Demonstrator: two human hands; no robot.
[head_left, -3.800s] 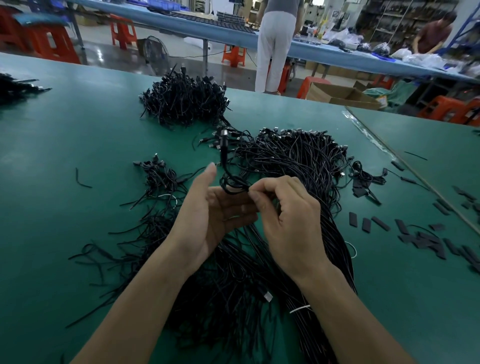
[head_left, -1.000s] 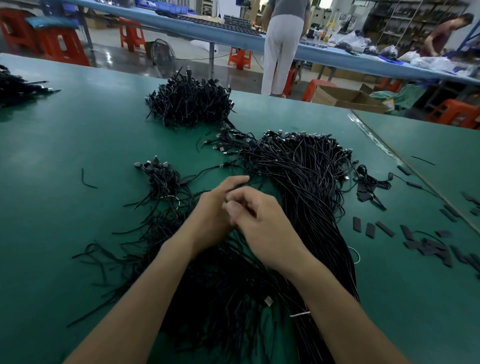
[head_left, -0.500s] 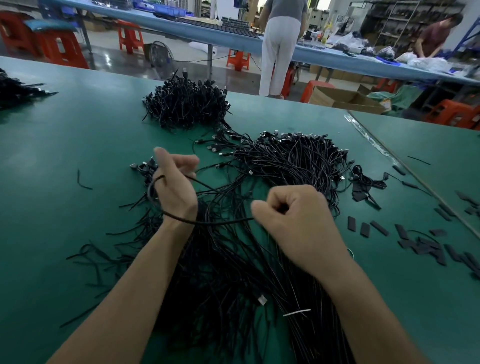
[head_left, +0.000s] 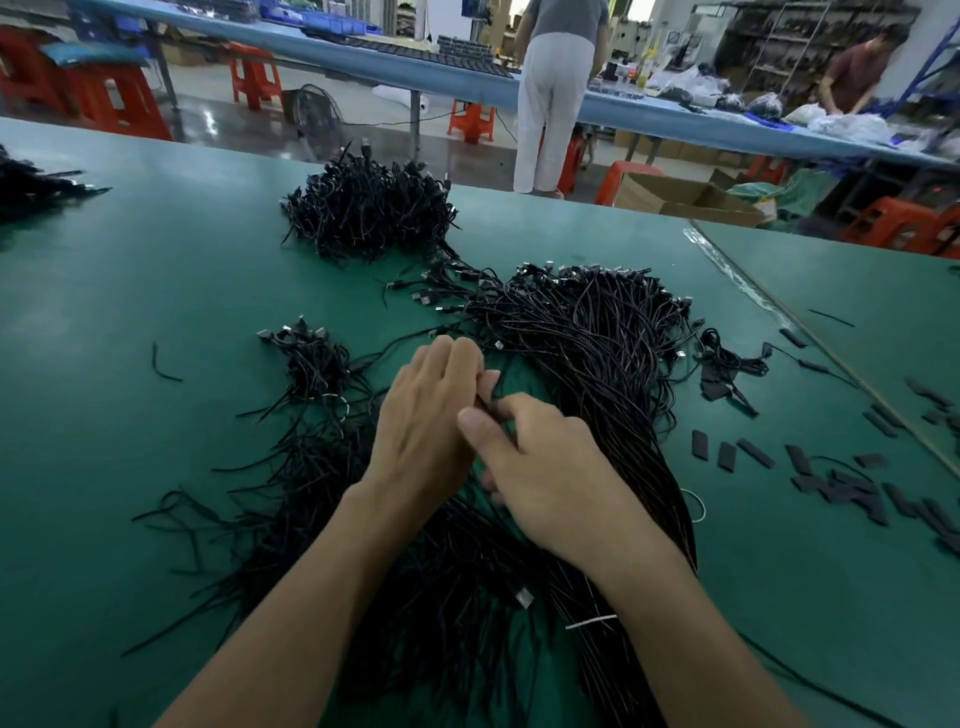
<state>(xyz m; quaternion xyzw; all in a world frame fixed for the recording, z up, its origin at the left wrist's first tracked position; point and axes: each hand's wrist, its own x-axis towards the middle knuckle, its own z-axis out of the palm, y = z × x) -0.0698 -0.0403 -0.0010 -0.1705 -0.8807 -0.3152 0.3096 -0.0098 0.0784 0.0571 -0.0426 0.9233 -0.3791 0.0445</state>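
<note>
Cable (head_left: 491, 384): between the hands, above bundle (head_left: 597, 364) on bench (head_left: 130, 260); axis runs away from the person.
Right hand (head_left: 545, 467): narrow grip, thumb pinching cable.
Left hand (head_left: 423, 421): touching, just left; grip hidden.

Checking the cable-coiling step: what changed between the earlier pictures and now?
The left hand and right hand, apart half a second ago with the cable stretched between them, have come together over the bundle; the right pinches the cable. The far pile and black strips stayed put.
</note>
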